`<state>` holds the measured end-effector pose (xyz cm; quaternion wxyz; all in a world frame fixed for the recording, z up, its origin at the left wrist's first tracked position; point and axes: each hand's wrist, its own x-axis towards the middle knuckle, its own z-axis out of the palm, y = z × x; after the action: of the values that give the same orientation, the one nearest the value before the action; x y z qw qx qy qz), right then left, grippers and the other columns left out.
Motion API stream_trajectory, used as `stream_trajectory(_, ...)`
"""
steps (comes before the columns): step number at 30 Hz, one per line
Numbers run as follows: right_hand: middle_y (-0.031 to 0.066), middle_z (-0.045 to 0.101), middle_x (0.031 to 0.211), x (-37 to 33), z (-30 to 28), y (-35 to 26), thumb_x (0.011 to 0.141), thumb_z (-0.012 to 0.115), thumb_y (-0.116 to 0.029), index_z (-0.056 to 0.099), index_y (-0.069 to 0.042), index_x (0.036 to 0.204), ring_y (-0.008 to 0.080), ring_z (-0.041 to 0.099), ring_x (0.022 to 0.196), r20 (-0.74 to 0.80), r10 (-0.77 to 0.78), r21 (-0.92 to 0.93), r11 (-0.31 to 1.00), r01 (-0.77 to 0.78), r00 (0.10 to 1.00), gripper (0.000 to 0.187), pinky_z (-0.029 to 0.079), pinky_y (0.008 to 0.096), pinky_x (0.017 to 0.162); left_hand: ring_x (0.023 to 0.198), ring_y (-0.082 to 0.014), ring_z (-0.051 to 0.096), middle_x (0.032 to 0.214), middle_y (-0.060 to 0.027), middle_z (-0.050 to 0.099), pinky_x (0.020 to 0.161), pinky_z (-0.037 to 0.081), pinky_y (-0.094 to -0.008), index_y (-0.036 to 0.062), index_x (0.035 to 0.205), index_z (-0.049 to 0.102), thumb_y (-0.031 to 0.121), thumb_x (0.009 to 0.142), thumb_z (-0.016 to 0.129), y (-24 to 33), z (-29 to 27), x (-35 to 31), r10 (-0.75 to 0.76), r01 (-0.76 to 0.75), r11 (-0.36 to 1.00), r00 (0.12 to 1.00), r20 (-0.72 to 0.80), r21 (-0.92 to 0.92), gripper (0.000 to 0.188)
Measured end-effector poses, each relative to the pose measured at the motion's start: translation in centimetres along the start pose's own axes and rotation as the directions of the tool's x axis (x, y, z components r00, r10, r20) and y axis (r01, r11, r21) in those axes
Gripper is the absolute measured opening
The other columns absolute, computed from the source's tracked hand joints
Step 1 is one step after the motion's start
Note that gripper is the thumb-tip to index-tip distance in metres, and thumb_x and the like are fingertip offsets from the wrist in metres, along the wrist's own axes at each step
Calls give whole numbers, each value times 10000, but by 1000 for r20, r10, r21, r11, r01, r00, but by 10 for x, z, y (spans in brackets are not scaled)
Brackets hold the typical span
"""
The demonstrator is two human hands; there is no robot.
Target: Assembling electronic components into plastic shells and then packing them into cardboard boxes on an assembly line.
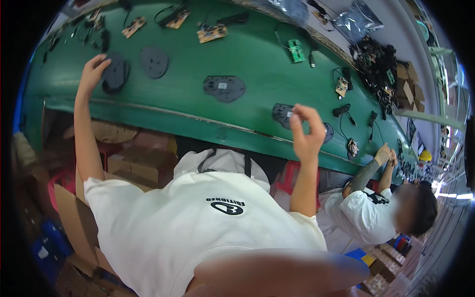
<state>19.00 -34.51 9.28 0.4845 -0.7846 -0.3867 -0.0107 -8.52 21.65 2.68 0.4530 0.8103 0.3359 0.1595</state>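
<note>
My left hand [93, 74] is at the far left of the green work surface, its fingers closed on the edge of a dark grey plastic mouse shell [115, 74]. Beside that lies a second rounded grey shell [154, 62]. To the right, my right hand [309, 131] has thumb and forefinger curled at the edge of a dark grey mouse base [282, 114] with a small pale label. Part of another dark rounded piece [328, 132] shows behind this hand. Between my hands, a labelled mouse base [224, 89] rests flat, touched by neither.
Brown circuit boards with cables [212, 33] lie along the far side, with a green board [296, 50] among them. A heap of black cables [373, 69] sits on the far right ledge. Another person [366, 213] works at right. Cardboard boxes [131, 163] stand below the front edge.
</note>
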Motion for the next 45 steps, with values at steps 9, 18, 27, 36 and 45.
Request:
stream_trajectory(9,147,694,977,206,-18,189,852,669,-187,721,-42,1019,299,667,887,-61,-105,-378,923,75,993,227,519,367,818,1068,-388,597,1151,-185,640,948,465,-437,23,840,487,-38,686,634,174,150,-111,476,-495,784,867,148,375,221)
stream_trajectory(18,190,682,1084,339,51,301,765,686,-279,700,-42,1136,336,644,1002,220,-125,-490,843,220,968,440,497,420,895,1165,-361,543,1234,-168,601,1077,383,-479,59,814,418,116,832,712,116,197,-102,487,-466,768,871,73,439,300)
stream_trajectory(27,156,711,852,326,11,293,850,700,-188,713,-1,1039,239,665,759,255,-55,-473,864,174,965,266,508,353,719,888,-301,526,1030,-109,585,863,435,-401,29,909,475,177,854,696,31,101,-74,418,-315,811,902,-110,494,272)
stream_trajectory(36,149,706,894,320,-10,308,887,681,-224,699,12,970,251,664,777,286,2,-528,835,156,958,251,512,357,706,1072,-314,590,1120,-148,612,880,468,-396,21,896,511,239,830,745,-3,48,-52,444,-341,835,881,-163,432,327)
stream_trajectory(45,120,697,868,276,-5,189,958,632,-199,652,20,996,191,658,754,-116,-183,-323,937,137,976,223,527,312,699,1269,-311,471,1350,-112,525,1064,371,-448,95,1253,573,413,798,739,17,56,-82,336,-284,813,942,-12,507,579)
